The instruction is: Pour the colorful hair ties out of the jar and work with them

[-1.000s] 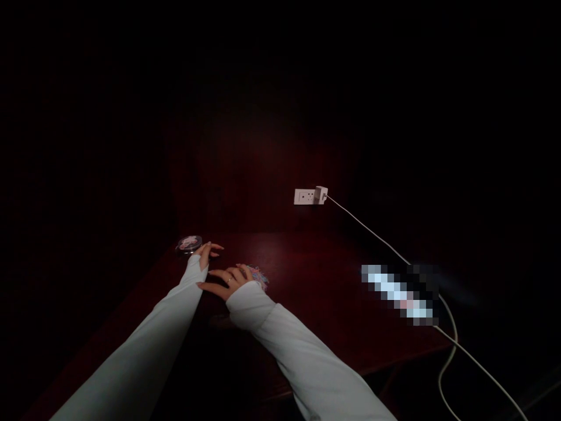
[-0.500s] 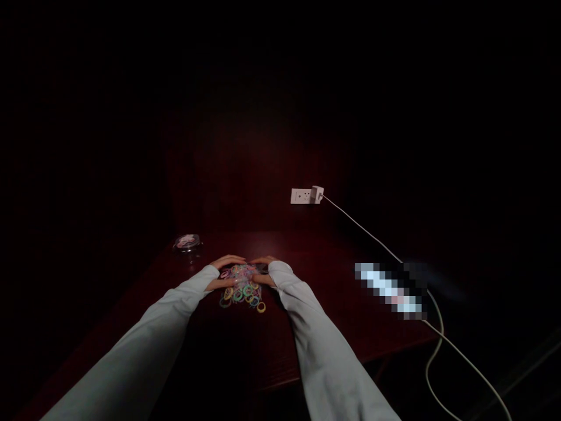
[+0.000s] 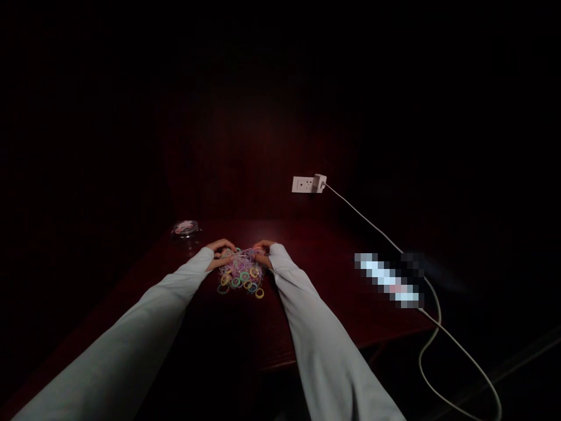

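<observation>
A heap of small coloured elastic rings (image 3: 241, 275) lies on a dark red wooden table (image 3: 324, 304). My left hand (image 3: 221, 251) rests at the heap's left far edge, fingers curled in toward it. My right hand (image 3: 262, 252) sits at the heap's right far edge, fingers bent onto the rings. Both arms wear long pale sleeves. The room is very dark and the fingertips are small, so what each hand pinches is not clear.
A small round clear container with a pinkish lid (image 3: 186, 228) stands at the table's far left. A white wall socket with a plug (image 3: 309, 183) feeds a white cable (image 3: 429, 339) running past a blurred lit object (image 3: 389, 279) on the right.
My right hand lifted off the heap and moved to its right side, uncovering the rings. My left hand left the lidded container and came to the heap's left. Both hands now curl onto it.
</observation>
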Available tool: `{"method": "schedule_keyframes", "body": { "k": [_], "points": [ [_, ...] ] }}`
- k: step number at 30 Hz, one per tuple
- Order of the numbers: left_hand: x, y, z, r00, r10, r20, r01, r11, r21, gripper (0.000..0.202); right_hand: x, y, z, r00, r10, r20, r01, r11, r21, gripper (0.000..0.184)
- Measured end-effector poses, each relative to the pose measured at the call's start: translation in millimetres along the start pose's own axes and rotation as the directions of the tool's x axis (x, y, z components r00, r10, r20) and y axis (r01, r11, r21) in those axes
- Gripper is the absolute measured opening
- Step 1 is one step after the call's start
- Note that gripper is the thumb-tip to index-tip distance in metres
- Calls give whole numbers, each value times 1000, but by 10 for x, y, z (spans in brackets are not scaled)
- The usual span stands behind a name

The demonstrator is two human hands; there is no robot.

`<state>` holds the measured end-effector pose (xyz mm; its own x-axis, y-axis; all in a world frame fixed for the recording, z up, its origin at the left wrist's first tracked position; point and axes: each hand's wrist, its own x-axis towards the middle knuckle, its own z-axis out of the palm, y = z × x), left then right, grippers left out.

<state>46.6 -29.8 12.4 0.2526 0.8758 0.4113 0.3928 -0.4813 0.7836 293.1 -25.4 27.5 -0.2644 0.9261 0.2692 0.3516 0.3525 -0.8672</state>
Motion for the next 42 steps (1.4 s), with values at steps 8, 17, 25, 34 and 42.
{"method": "schedule_keyframes", "body": {
  "k": [8,17,25,34,42],
  "points": [
    [10,38,59,973,-131,-191,109,986,-124,42,77,41,15,994,-70,-90,63,995,-79,28],
    [-36,29,-17,999,-11,-44,17,989,147,38,-73,-154,16,985,-100,137,125,974,-189,39],
    [-225,237,-70,998,65,12,-65,996,53,39,12,62,-31,1000,-7,13,8,999,-45,40],
    [-75,78,-34,986,-129,-110,116,986,-118,46,-4,84,4,975,216,43,-218,975,34,46],
    [-113,226,57,990,-62,-127,35,978,-208,48,-20,-66,195,978,199,57,-204,874,442,42]
  ]
}}
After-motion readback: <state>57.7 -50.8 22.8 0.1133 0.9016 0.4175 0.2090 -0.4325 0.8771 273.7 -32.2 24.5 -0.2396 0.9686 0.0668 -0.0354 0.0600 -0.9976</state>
